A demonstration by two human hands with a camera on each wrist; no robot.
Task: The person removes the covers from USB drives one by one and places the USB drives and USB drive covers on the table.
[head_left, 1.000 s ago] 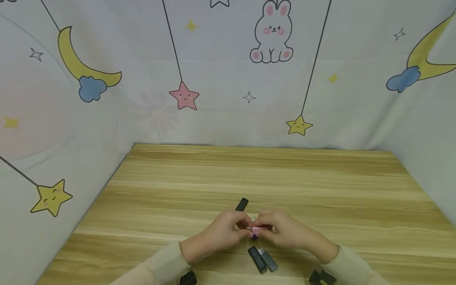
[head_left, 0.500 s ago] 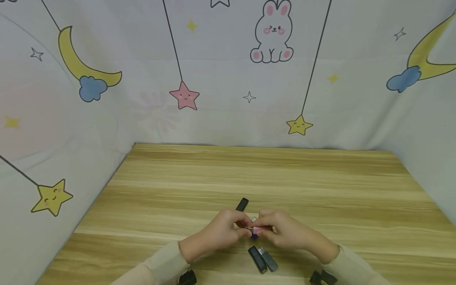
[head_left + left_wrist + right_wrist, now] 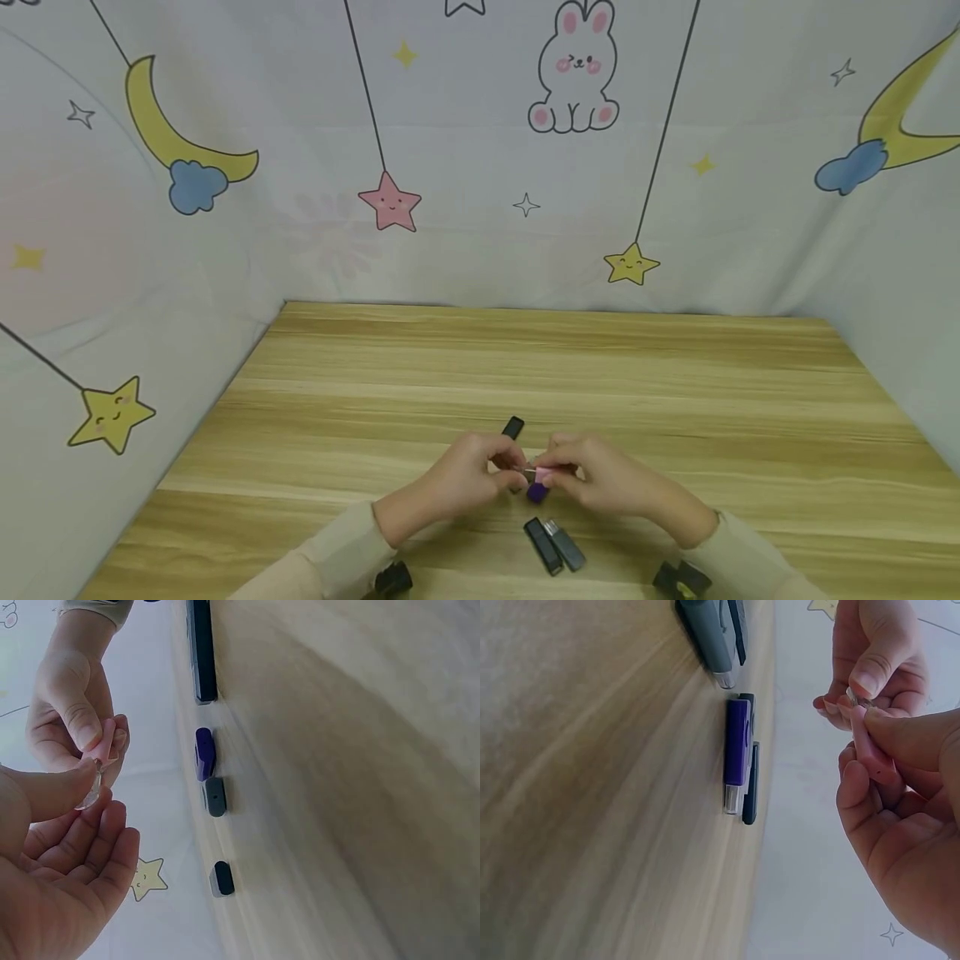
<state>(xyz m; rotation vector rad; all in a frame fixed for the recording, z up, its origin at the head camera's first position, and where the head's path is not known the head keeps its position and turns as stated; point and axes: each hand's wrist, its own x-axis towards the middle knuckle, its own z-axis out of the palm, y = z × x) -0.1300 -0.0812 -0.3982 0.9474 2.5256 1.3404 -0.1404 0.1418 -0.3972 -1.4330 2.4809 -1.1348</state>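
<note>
In the head view my right hand pinches a pink USB stick between thumb and fingers. Its pink body shows plainly in the right wrist view. My left hand pinches a clear, shiny piece at the stick's other end, thumb over fingers. Both hands are held up off the table, fingertips close together. Below them on the table lies a purple USB stick with a metal plug.
On the wooden table, a black stick lies just beyond the hands. Nearer the person, a black stick and a grey USB stick lie side by side. A printed cloth hangs behind the table.
Both hands have risen slightly with the pink USB stick, and the left fingertips have drawn a little to the left. More of the purple USB stick shows beneath them.
</note>
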